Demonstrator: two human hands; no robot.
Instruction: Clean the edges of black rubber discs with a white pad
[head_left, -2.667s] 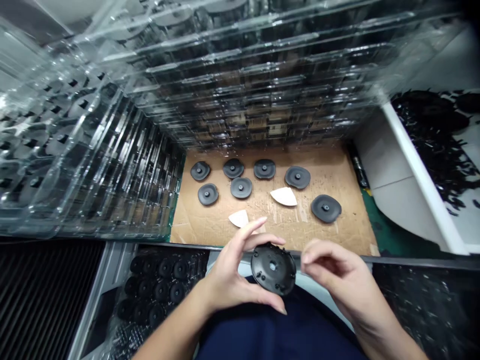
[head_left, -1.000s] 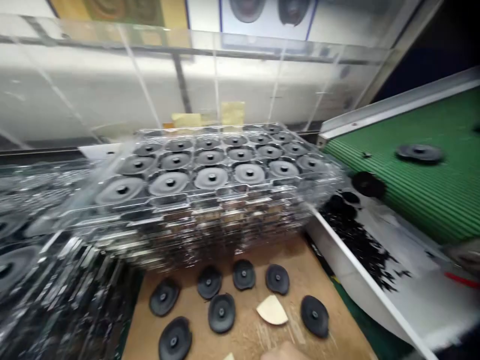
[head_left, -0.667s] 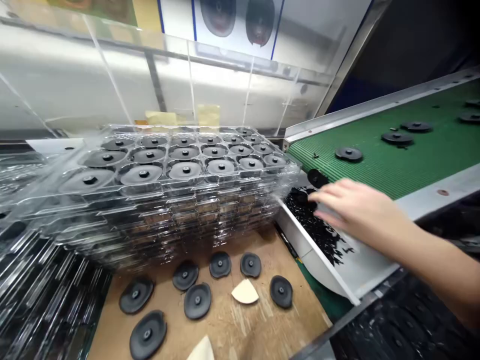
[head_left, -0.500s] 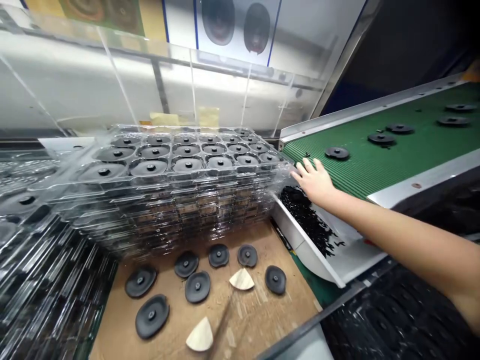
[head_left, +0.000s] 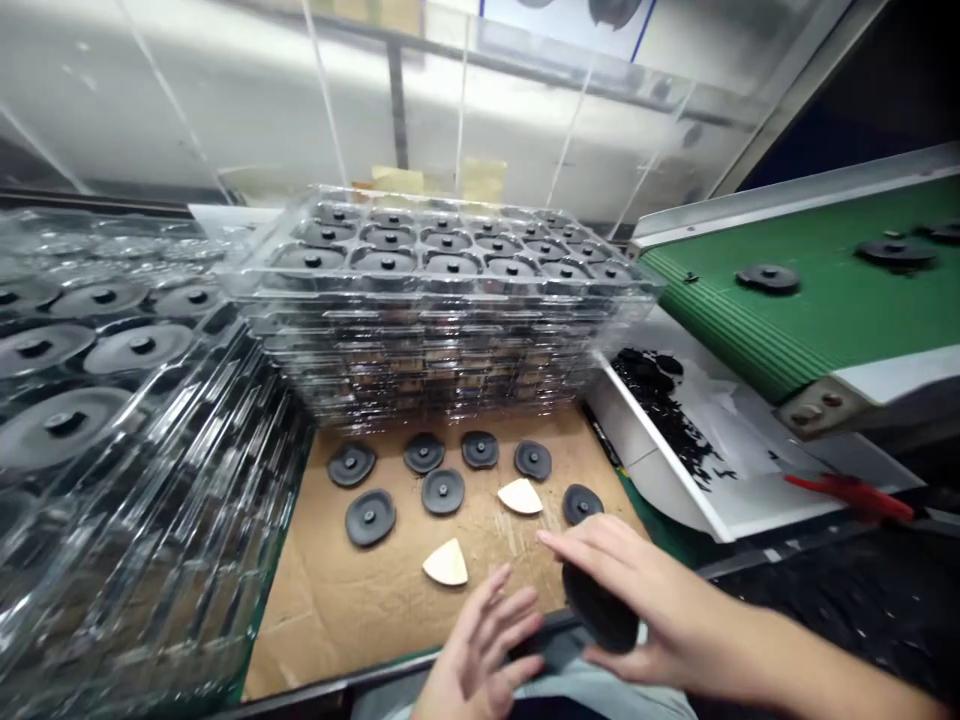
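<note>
Black disc (head_left: pixel 598 607) aslant in right hand (head_left: pixel 660 615)

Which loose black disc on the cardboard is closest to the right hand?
The rightmost disc, alone near the cardboard's right edge, just beyond the right hand's fingers, which grip another disc. The other six lie farther left.

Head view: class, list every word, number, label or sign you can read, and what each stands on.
None can be read.
Yellow notes behind the trays: too blurred to read.
Poster at the top edge: cut off, no text shows.
Disc in the right hand: no marking shows.
</note>
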